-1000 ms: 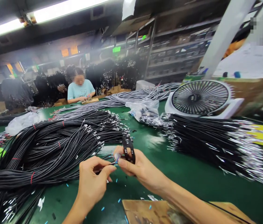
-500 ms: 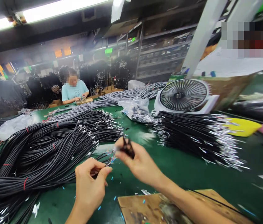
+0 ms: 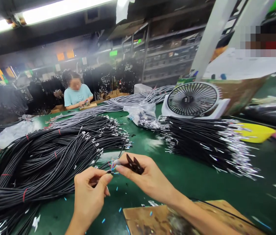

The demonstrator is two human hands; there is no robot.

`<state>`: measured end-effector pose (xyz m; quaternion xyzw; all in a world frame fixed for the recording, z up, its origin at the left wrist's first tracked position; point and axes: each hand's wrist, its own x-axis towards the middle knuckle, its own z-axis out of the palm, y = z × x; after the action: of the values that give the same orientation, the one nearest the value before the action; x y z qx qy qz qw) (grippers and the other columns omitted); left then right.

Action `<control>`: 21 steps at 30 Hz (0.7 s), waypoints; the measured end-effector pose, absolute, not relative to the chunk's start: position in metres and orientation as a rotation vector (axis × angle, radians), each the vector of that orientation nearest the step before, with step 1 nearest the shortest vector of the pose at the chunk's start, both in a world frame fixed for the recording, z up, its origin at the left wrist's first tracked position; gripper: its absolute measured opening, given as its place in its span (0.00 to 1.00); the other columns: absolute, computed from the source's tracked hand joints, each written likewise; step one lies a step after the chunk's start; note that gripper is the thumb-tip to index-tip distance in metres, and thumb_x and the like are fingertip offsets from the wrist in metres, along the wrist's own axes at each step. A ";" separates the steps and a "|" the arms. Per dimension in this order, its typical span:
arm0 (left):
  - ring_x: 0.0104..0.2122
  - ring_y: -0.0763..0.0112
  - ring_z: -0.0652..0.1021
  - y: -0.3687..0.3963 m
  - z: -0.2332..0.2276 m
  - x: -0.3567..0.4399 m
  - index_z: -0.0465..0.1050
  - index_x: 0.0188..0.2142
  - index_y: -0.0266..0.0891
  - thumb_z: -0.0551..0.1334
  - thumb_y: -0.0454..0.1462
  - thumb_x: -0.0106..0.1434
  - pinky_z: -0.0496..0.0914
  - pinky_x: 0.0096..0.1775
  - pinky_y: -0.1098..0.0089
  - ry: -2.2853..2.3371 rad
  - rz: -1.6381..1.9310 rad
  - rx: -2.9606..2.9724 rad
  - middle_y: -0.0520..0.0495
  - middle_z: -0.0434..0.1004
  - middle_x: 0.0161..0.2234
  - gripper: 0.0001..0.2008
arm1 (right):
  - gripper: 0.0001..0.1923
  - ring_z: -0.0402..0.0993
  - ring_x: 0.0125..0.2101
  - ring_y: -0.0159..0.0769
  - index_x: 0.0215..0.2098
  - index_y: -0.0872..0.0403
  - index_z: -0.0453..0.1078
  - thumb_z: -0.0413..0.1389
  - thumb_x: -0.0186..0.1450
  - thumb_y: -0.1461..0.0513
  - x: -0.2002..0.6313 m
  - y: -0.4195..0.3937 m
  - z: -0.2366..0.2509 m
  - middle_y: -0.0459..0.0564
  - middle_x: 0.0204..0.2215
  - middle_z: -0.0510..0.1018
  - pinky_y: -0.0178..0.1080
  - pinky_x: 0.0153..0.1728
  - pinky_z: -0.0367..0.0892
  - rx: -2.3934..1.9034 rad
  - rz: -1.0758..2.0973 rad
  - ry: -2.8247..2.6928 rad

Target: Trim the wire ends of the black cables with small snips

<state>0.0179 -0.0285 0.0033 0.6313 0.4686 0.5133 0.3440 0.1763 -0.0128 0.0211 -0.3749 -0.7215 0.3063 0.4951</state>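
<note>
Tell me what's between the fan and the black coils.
A plastic bag lies on the green table between the fan and coils, in the head view.

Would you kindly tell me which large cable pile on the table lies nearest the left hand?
The long black pile beside the left hand, bound with red ties; the shorter black pile sits by the fan, the grey pile lies farther back.

We had a shiny green tabletop, smooth plasticky black cables at left, dark metal-looking cutters mid-frame, scuffed woody board at the bottom.
</note>
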 end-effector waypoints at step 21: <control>0.13 0.75 0.71 -0.031 0.010 0.020 0.75 0.21 0.37 0.62 0.42 0.56 0.65 0.17 0.76 1.269 1.300 1.631 0.51 0.71 0.16 0.13 | 0.09 0.62 0.20 0.29 0.27 0.57 0.72 0.53 0.62 0.63 0.178 -0.014 0.017 0.45 0.19 0.70 0.31 0.19 0.57 -0.756 0.498 -1.779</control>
<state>0.0204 -0.0311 0.0101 0.6275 0.4882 0.5003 0.3429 0.1780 -0.0138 0.0173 -0.3181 -0.7491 0.2096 0.5419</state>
